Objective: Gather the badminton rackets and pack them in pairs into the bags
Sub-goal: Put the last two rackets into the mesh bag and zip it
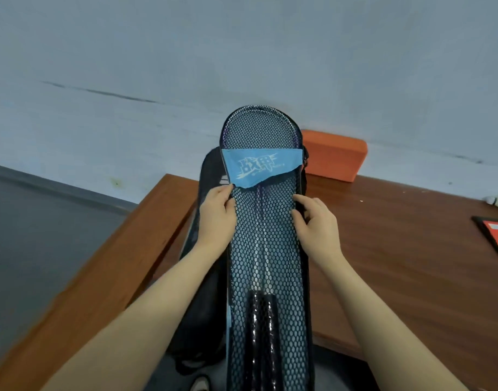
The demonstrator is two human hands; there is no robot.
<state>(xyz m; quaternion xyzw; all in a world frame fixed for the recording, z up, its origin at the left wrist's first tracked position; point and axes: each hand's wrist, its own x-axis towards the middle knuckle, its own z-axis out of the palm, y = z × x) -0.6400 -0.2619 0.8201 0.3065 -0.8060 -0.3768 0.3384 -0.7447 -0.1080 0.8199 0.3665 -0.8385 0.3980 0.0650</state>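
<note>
A black mesh racket bag [270, 249] with a blue logo patch [260, 167] stands tilted up in front of me. Through the mesh show two rackets [260, 244], their shafts side by side and their black handles low down. My left hand [215, 218] pinches the bag's left edge just below the patch. My right hand [315, 224] grips the right edge at the same height. Another dark bag [205, 277] lies behind it on the left.
A brown wooden table [397, 235] spreads to the right, its corner under the bags. An orange block [334, 155] sits at the table's back against the wall. A black and red item [496, 235] lies at the right edge, a pale object [496, 200] behind it.
</note>
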